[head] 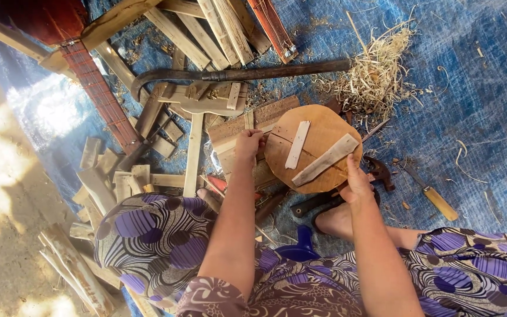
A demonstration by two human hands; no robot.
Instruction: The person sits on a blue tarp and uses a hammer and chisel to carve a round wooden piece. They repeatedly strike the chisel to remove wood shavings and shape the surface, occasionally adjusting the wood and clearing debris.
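Observation:
A round wooden board (319, 126) rests tilted in front of me, with two pale wooden strips (325, 160) lying across its face. My left hand (247, 145) grips the board's left edge. At the lower right edge, my right hand (356, 183) holds the rim, its thumb near the end of the longer strip. My knees, in a purple patterned dress, frame the bottom of the view, and my bare foot (338, 222) lies under the board.
A claw hammer (377, 171) lies just right of the board, a wooden-handled tool (435, 199) farther right. A long curved metal blade (236, 75) lies behind. Wood offcuts (118, 176) are piled at left, shavings (377, 70) at back right, all on a blue tarp (476, 105).

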